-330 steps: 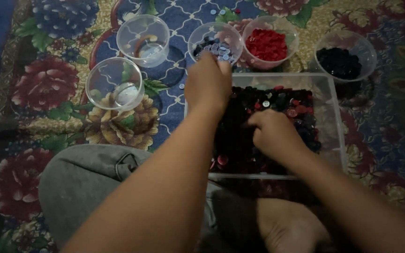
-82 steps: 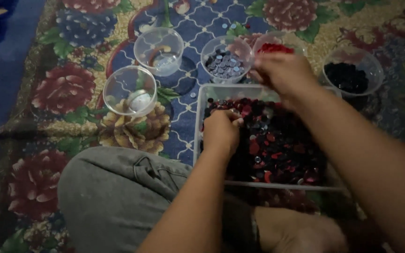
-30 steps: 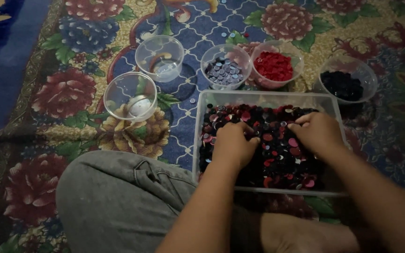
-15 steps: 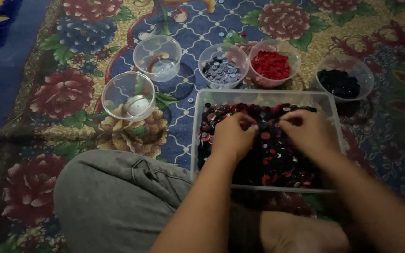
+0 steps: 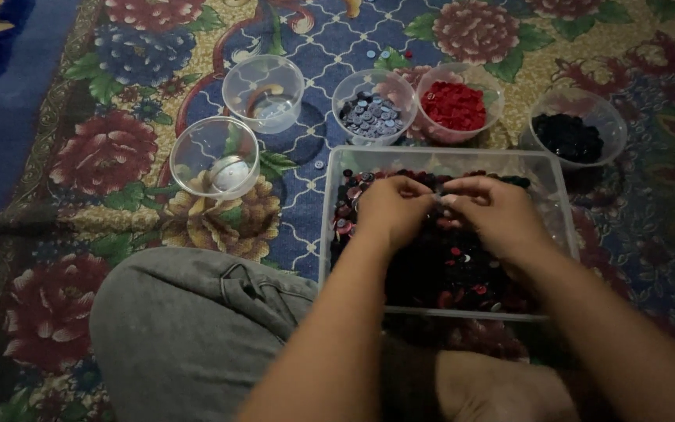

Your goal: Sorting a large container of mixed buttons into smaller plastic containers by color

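Dim light over a floral carpet (image 5: 103, 156) with blue border

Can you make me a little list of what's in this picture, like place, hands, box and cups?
place: flowered carpet, person sitting on it in grey trousers
left hand: in the clear box, on the buttons, fingers bent
right hand: in the same box, fingertips meeting the left hand's
clear box: full of mixed dark and red buttons
cups with buttons: grey-blue ones, red ones, black ones
other cups: two clear cups to the left, contents unclear
loose bits: few buttons on the carpet
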